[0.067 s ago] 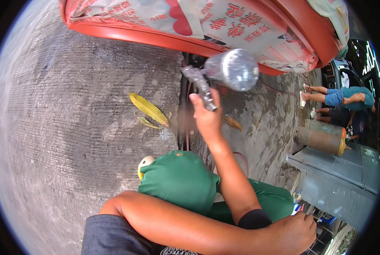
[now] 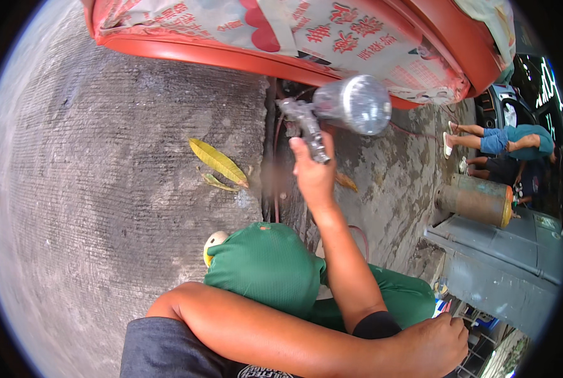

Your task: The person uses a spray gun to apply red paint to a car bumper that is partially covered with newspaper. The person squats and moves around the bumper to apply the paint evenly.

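My right hand (image 2: 316,179) is wrapped round the handle of a metal spray gun (image 2: 305,126), out ahead of my knees. A clear plastic cup (image 2: 357,106) is fixed to the gun and sits on its right side, near the lower edge of a red car body part (image 2: 212,55). Printed masking sheet (image 2: 357,31) covers the middle of that part. Across my lap lies my left arm, passing over the right arm. My left hand (image 2: 436,345) is at the lower right with fingers curled; whatever they hold, if anything, is hidden.
Ribbed concrete (image 2: 117,145) with a yellow leaf (image 2: 218,162) stretches left. A narrow channel holding a hose runs ahead of me. On the right stand a rusty cylinder (image 2: 473,201) and a grey metal cabinet (image 2: 502,277). Farther off, a person in blue shorts (image 2: 495,142) bends near a car.
My right hand and the spray gun have shifted slightly to the right. The left arm stays where it was.
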